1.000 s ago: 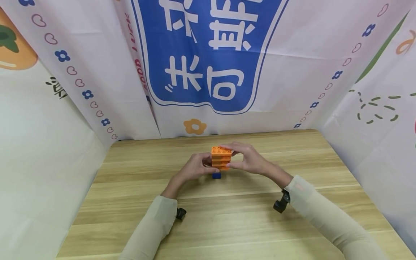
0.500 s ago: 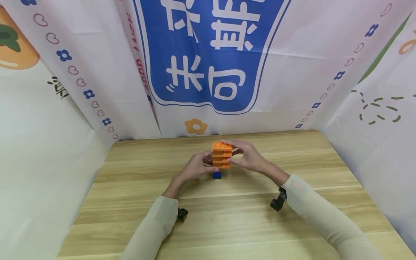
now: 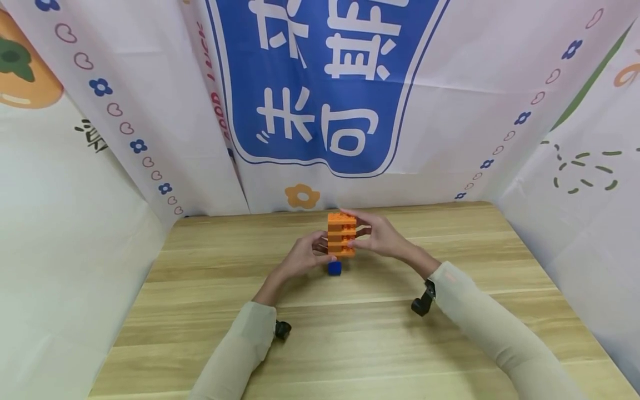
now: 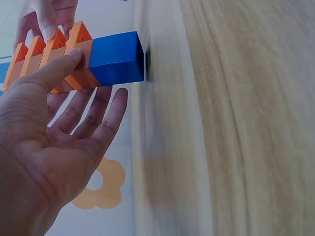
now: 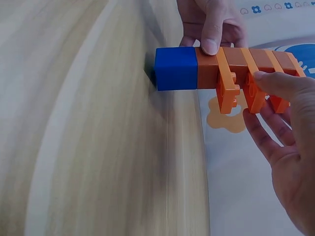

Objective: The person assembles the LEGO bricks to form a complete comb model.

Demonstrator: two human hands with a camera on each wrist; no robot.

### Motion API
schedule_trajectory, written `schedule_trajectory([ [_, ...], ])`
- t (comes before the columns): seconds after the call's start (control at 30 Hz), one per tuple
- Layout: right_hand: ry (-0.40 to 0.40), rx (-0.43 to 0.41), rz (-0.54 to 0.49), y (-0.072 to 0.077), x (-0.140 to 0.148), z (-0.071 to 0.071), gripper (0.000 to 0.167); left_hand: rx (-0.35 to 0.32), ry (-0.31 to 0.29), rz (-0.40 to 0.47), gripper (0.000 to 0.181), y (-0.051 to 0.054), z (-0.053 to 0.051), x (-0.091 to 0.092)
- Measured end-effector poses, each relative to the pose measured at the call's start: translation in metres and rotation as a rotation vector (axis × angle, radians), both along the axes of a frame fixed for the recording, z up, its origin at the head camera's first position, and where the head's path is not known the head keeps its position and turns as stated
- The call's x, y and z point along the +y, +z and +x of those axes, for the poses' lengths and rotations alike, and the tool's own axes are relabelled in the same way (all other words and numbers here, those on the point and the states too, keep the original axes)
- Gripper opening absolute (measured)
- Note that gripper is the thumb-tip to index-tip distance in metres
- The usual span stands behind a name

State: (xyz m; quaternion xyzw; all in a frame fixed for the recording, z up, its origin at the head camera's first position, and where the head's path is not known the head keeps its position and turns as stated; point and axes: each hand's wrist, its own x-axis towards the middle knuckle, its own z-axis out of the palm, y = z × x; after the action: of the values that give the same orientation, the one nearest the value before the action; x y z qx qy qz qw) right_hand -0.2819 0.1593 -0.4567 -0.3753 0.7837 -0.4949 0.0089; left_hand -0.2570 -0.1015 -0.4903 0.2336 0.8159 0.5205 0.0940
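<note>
A tower of toy building blocks stands between the hands, with a blue block (image 4: 117,58) at its foot and several orange blocks (image 3: 342,235) above. Some orange blocks jut out to the right, their studs and hollows showing in the right wrist view. My left hand (image 3: 301,255) holds the tower low down, thumb on the lowest orange part just above the blue block; its other fingers reach behind. Higher up, my right hand (image 3: 382,239) grips the jutting orange blocks, thumb in front and a finger at the top. Whether the blue block touches the table, I cannot tell.
The wooden table (image 3: 345,344) stretches around the hands to a printed cloth (image 3: 415,191) hanging behind it. More cloth hangs at the left and right sides. A small black wrist device (image 3: 424,300) sits at the right cuff, another (image 3: 283,330) at the left.
In the head view the tower's top has moved up and away, so its studded top shows less and the blue block more. The right hand has risen slightly with it; both hands keep their hold.
</note>
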Motion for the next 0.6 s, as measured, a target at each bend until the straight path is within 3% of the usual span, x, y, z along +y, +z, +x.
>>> schedule_trajectory([
  [0.33, -0.01, -0.119, -0.062, 0.001, -0.006, -0.02, 0.08, -0.029, 0.037, 0.025, 0.049, 0.0, -0.008, -0.003],
  [0.6, -0.073, -0.223, -0.06, 0.002, -0.01, -0.033, 0.081, -0.143, 0.034, 0.139, 0.057, 0.001, -0.015, -0.008],
])
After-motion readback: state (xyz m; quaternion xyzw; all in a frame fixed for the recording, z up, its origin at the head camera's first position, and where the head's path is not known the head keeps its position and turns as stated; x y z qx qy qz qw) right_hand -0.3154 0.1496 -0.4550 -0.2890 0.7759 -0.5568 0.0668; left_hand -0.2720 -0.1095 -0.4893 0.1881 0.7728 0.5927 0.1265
